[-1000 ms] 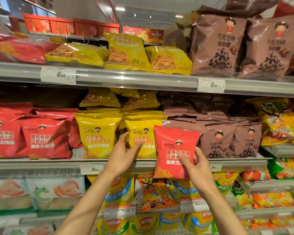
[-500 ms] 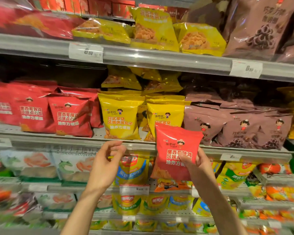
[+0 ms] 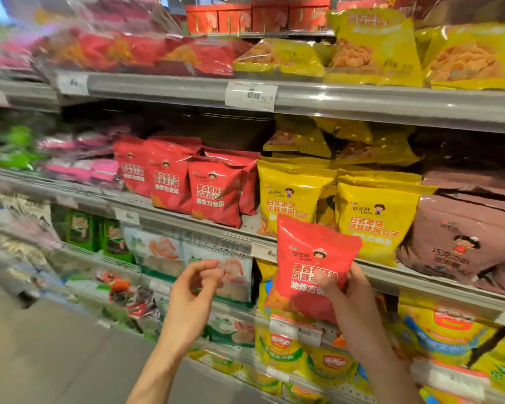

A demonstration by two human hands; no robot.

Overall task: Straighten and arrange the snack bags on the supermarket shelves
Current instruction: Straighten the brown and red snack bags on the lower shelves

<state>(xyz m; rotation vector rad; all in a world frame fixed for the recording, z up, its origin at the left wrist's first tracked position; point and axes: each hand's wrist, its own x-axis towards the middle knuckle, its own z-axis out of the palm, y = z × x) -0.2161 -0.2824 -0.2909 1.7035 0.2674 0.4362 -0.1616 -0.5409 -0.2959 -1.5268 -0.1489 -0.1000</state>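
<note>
Snack bags are the whole job here, and one red bag is off the shelf, pinched in the right hand, thumb across the front, the other fingers wrapped behind. It hangs out in front of the middle shelf edge, overlapping the bottom of a yellow bag just behind the fingers.

Left hand is empty, fingers loosely curled, thumb and fingertips close together but holding nothing, floating in front of the lower shelf stock, well apart from the red bag.

The matching red row sits up and to the left of the left hand's fingers, so my guess is that's where this stray belongs, not with the yellows.

Stuff that could go wrong from here, imo:
- The grip is on the lower part of a puffy, slick bag. One-handed, it could slip or flop over on the way across.
- The front red bags look like they're leaning on each other. Shoving another in could tip one off the edge.
- There's only a narrow gap between the red row and the yellow bags, so it could end up crooked or knock the yellow one sideways.
- The view is pretty smeared on the left, so I can't tell how much room is there.
</note>
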